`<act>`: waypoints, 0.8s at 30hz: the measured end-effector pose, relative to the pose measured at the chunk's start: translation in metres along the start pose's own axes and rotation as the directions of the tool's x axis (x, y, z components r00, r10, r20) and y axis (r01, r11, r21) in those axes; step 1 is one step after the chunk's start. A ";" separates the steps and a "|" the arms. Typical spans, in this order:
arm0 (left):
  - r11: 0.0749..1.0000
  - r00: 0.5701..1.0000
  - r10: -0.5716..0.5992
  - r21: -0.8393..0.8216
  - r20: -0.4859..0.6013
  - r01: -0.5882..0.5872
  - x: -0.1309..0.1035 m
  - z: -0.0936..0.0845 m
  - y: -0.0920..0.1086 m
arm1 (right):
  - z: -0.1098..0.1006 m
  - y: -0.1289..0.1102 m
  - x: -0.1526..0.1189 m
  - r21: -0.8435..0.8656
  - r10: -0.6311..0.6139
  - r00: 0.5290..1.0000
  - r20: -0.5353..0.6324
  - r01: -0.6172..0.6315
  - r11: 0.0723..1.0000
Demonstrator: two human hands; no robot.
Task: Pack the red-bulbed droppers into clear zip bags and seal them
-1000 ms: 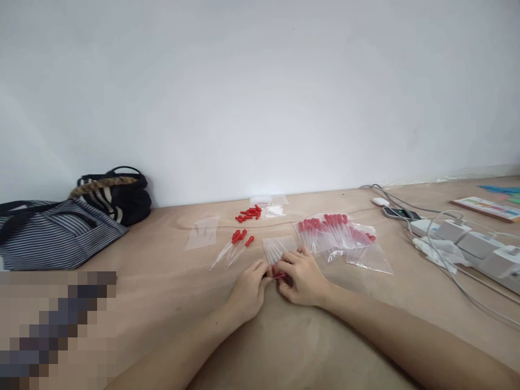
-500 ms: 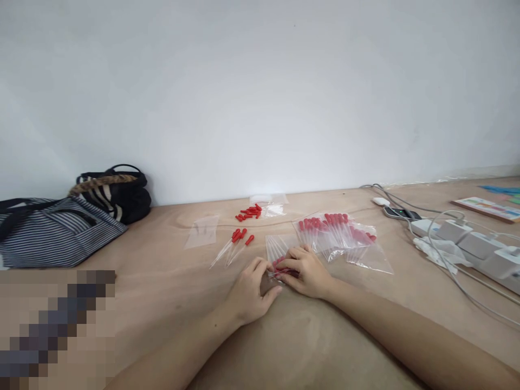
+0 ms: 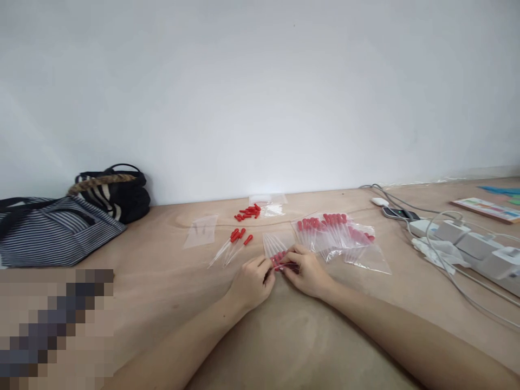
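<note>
A clear plastic bag (image 3: 280,241) lies flat on the table, with several red-bulbed glass droppers inside and their bulbs toward me. My left hand (image 3: 254,277) pinches the near left edge of this bag, thumb against fingers. At the near right edge my right hand (image 3: 306,271) grips the bag too, its fingers curled over the bulb end. Left of the bag lie a few loose droppers (image 3: 236,244) with red bulbs. Behind them is a small pile of red rubber bulbs (image 3: 247,212). Filled bags of droppers (image 3: 333,230) overlap to the right of my hands.
An unfilled clear bag (image 3: 202,230) lies left; thin glass tubes (image 3: 273,209) rest on plastic near the wall. Striped bag (image 3: 60,233) and black bag (image 3: 130,197) stand far left. On the right are a power strip with chargers (image 3: 475,246), cables, and a black device (image 3: 400,213).
My left thumb has drawn in to my fingers at the bag's edge. My right hand has shifted slightly, and more of the red bulbs in the bag show between my hands.
</note>
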State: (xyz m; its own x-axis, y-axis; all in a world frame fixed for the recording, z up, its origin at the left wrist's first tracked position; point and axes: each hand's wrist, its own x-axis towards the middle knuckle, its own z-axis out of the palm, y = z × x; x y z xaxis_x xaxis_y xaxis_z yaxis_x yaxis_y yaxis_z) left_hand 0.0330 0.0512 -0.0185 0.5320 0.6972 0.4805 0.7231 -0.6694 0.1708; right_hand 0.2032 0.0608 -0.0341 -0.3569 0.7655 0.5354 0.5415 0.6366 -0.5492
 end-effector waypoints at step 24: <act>0.979 0.999 -0.029 -0.202 -0.030 0.022 -0.003 0.002 0.001 | -0.001 -0.019 0.011 -0.345 -0.001 0.997 0.076 0.027 0.938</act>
State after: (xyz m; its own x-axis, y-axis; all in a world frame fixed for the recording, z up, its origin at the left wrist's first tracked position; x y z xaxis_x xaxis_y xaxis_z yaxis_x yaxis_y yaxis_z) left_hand 0.0328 0.0490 -0.0211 0.4973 0.7081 0.5013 0.6304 -0.6919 0.3519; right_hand 0.1893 0.0571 -0.0173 -0.4141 0.7699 0.4855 0.7609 0.5855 -0.2795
